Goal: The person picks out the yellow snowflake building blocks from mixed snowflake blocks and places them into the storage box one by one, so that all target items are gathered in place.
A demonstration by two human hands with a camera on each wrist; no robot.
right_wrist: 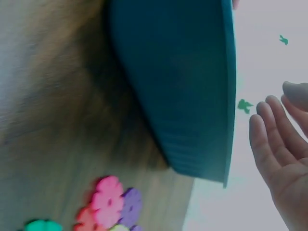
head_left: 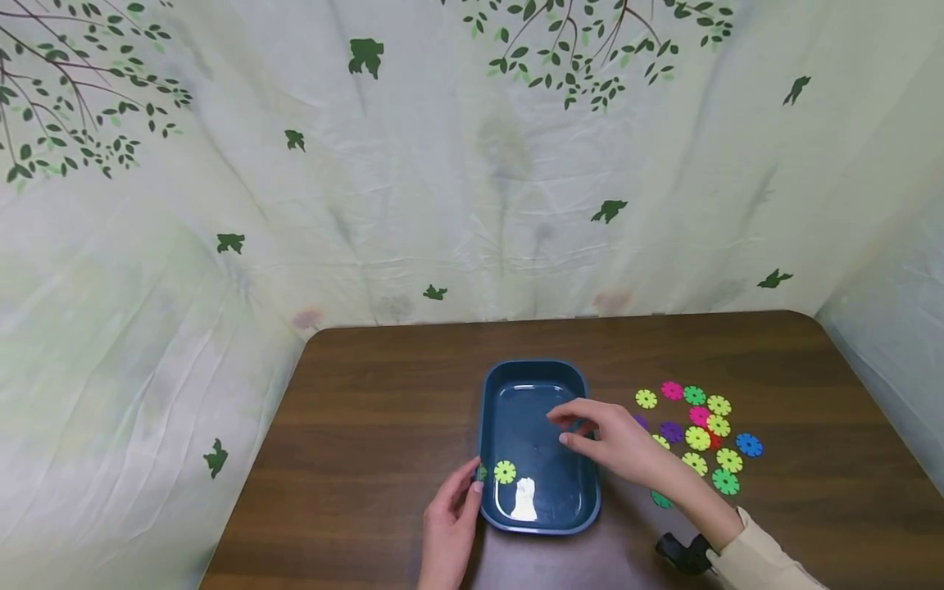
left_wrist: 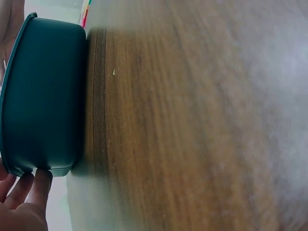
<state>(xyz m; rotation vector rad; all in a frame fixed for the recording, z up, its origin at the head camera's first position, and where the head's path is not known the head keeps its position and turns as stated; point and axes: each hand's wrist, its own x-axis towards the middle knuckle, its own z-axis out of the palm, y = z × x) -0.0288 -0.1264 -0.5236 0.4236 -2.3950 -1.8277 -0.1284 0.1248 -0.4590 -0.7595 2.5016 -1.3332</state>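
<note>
Blue tray (head_left: pixel 546 449) in grip of left hand (head_left: pixel 451 520)

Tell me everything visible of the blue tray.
The blue tray is deep, a rounded rectangle with a narrow rim, glossy, apparently plastic. It stands upright on the wooden table, left of the loose discs. A yellow flower-shaped disc lies inside. The left hand touches the tray's left side; the right hand hovers above.

1. Right sleeve (head_left: pixel 763 555): cream, plain, softly creased cloth, its edge ending on the forearm.
2. Device (head_left: pixel 684 555) beside that edge: black, rounded, with a notched outline.
3. Left hand (head_left: pixel 451 520), right hand (head_left: pixel 601 438): bare.
</note>
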